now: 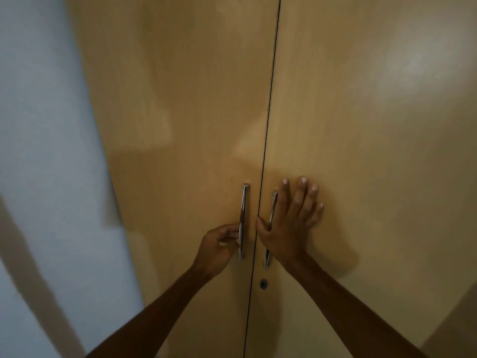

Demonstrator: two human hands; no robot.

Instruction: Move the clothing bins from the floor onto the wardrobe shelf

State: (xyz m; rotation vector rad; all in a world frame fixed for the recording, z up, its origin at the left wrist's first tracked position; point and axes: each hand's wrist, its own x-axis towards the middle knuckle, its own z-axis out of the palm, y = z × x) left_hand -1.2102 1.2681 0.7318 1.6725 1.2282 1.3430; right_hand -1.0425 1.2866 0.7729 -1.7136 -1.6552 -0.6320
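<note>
The view shows only the front of the wardrobe, its two tan doors meeting at a thin dark seam with no gap to be seen, so both doors appear closed. The person's left hand [222,241] is at the left door handle [243,222], a slim metal bar, with the fingers curled toward it near its lower half; they seem to be hooking behind the bar, though the picture is soft there and whether they have closed around it cannot be told. The right hand [289,223] lies flat and open against the right door [361,151], fingers spread upward, palm covering part of the right door handle [271,228], thumb near the seam; it grasps nothing. A round keyhole [263,284] sits below that handle. A pale wall [38,125] stands to the left of the left door [180,125]. The clothing bins are not in view, and neither is the floor or the wardrobe shelf, so where the bins lie cannot be said from here. Judged from closed doors and hands carrying nothing, the moment could fall either before any bin is shelved or after the last one; if before, the doors must be opened and each bin lifted onto the shelf.
</note>
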